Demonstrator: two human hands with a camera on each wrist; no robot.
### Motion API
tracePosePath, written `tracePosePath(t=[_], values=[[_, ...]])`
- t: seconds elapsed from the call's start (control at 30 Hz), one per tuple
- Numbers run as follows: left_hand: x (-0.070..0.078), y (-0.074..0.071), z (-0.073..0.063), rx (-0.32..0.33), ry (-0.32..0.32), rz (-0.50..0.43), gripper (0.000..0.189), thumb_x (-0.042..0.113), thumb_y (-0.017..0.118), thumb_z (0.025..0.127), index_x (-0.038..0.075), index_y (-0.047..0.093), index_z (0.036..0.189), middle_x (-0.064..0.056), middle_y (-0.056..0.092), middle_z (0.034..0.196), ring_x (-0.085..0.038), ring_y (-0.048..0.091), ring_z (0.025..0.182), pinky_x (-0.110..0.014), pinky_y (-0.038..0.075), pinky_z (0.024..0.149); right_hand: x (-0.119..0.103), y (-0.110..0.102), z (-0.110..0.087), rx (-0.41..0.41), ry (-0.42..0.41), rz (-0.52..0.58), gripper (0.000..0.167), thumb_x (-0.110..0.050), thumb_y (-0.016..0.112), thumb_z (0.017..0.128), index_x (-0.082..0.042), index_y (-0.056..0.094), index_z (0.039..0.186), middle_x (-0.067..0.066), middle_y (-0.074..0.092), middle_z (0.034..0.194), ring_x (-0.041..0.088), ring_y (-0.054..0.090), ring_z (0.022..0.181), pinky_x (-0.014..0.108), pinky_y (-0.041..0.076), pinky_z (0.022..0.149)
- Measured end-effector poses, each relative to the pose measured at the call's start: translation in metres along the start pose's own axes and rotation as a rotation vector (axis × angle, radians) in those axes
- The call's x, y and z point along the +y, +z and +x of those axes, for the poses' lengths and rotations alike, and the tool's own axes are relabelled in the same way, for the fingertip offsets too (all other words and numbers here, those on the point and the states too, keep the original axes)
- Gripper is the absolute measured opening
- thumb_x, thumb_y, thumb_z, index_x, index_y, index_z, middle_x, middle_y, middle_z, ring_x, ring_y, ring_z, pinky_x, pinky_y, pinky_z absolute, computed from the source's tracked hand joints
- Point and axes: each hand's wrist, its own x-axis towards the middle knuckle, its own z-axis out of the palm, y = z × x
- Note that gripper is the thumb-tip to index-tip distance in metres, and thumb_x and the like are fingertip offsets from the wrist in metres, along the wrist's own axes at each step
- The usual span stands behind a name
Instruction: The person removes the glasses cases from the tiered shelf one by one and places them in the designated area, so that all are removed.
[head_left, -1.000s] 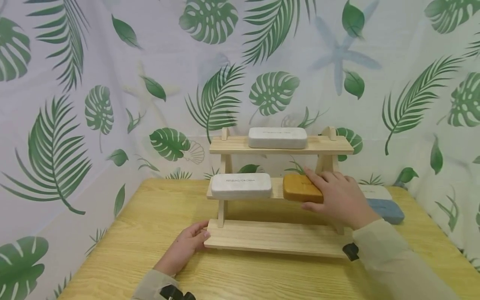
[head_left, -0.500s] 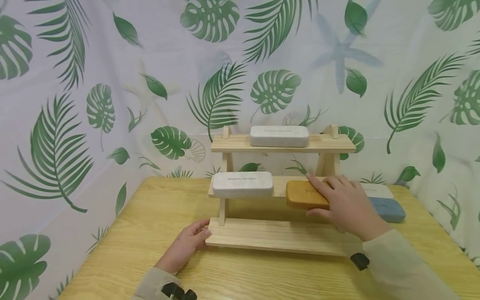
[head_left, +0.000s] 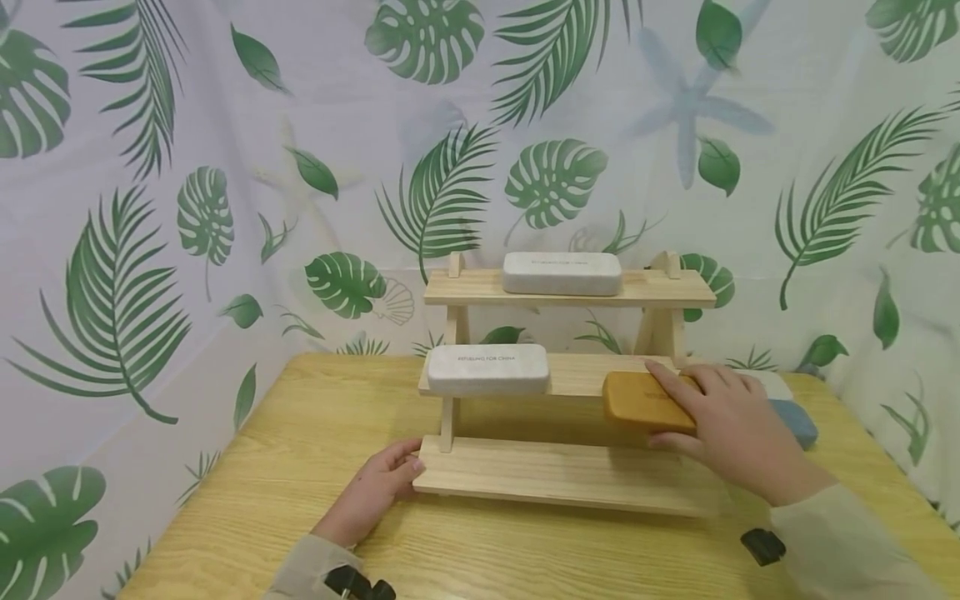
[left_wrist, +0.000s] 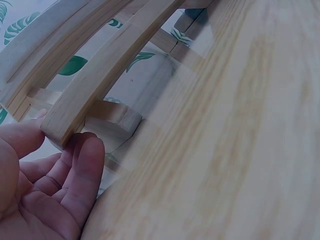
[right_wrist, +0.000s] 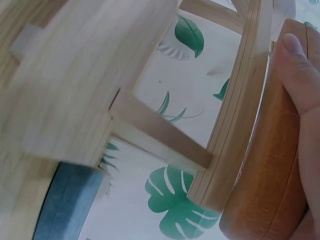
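Observation:
My right hand (head_left: 738, 429) grips an orange glasses case (head_left: 647, 404) by its right part, thumb along the front side and fingers over the top. The case overlaps the front edge of the middle shelf's right end; in the right wrist view its orange side (right_wrist: 267, 165) runs close along a shelf board. My left hand (head_left: 375, 487) pinches the left end of the bottom shelf (head_left: 562, 475) of a three-tier wooden rack, thumb on one face and fingers on the other in the left wrist view. White glasses cases lie on the top shelf (head_left: 561, 273) and middle shelf's left (head_left: 487, 369).
On the wooden table (head_left: 300, 417), right of the rack, lie a blue glasses case (head_left: 797, 423) and a white one (head_left: 772, 385), both partly behind my right hand. A leaf-printed cloth (head_left: 225, 125) hangs behind and at the left.
My right hand has moved right and slightly down and toward me, carrying the orange glasses case from the middle shelf to its front edge. My left hand stays on the rack.

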Motion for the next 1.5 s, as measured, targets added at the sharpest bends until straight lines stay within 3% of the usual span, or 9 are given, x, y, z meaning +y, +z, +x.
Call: tracePosePath(t=[0.27,0.5,0.67,0.9,1.07,1.33,1.5], values=[[0.001,-0.001,0.002,-0.005,0.009,-0.013,0.062,0.035,0.053,0.107,0.001,0.034,0.156,-0.013,0.061,0.125,-0.026,0.062,0.114,-0.038,0.054,0.094,0.016,-0.005,-0.013,0.099,-0.047,-0.011,0.098,-0.059,0.083,0.075,-0.025,0.040,0.157,0.019,0.059,0.115,0.045,0.057,0.103,0.066,0.043,0.083],[-0.001,-0.002,0.000,0.002,-0.011,0.010,0.066,0.039,0.054,0.106,0.002,0.034,0.156,-0.012,0.060,0.125,-0.026,0.061,0.113,-0.039,0.053,0.095,0.032,-0.006,-0.029,0.125,-0.036,0.006,0.102,-0.052,0.087,0.072,-0.027,0.039,0.158,0.017,0.058,0.111,0.044,0.057,0.095,0.063,0.042,0.076],[-0.001,-0.001,-0.001,0.005,-0.014,0.017,0.067,0.041,0.054,0.106,0.002,0.034,0.156,-0.012,0.059,0.125,-0.025,0.060,0.113,-0.039,0.053,0.094,0.046,0.000,-0.041,0.165,-0.044,0.029,0.099,-0.052,0.089,0.068,-0.023,0.047,0.153,0.014,0.057,0.108,0.044,0.056,0.097,0.065,0.040,0.081],[0.000,-0.001,-0.001,0.000,-0.004,0.012,0.066,0.040,0.053,0.106,0.001,0.033,0.157,-0.013,0.059,0.125,-0.025,0.060,0.113,-0.038,0.053,0.094,0.066,-0.002,-0.060,0.078,0.051,0.002,0.105,-0.053,0.089,0.069,-0.024,0.040,0.157,0.019,0.055,0.113,0.045,0.053,0.102,0.064,0.042,0.072],[0.001,-0.001,-0.002,-0.003,0.004,0.000,0.065,0.037,0.052,0.107,0.000,0.032,0.157,-0.013,0.060,0.126,-0.025,0.061,0.114,-0.037,0.054,0.093,0.078,-0.003,-0.070,0.097,0.058,-0.009,0.111,-0.050,0.090,0.067,-0.022,0.036,0.159,0.025,0.055,0.113,0.047,0.057,0.092,0.063,0.044,0.072],[0.001,0.000,-0.001,0.015,0.003,-0.005,0.062,0.034,0.054,0.107,0.000,0.034,0.155,-0.014,0.062,0.123,-0.025,0.063,0.112,-0.036,0.054,0.094,0.090,0.000,-0.079,0.104,0.064,-0.016,0.116,-0.049,0.090,0.066,-0.022,0.031,0.161,0.027,0.053,0.115,0.050,0.056,0.093,0.064,0.043,0.073],[0.000,0.000,-0.001,0.003,0.005,-0.010,0.063,0.036,0.053,0.107,0.000,0.034,0.156,-0.013,0.062,0.124,-0.026,0.063,0.113,-0.038,0.054,0.093,0.095,0.002,-0.083,0.112,0.082,0.017,0.112,-0.047,0.092,0.065,-0.017,0.037,0.158,0.027,0.056,0.112,0.045,0.058,0.086,0.061,0.045,0.070]])
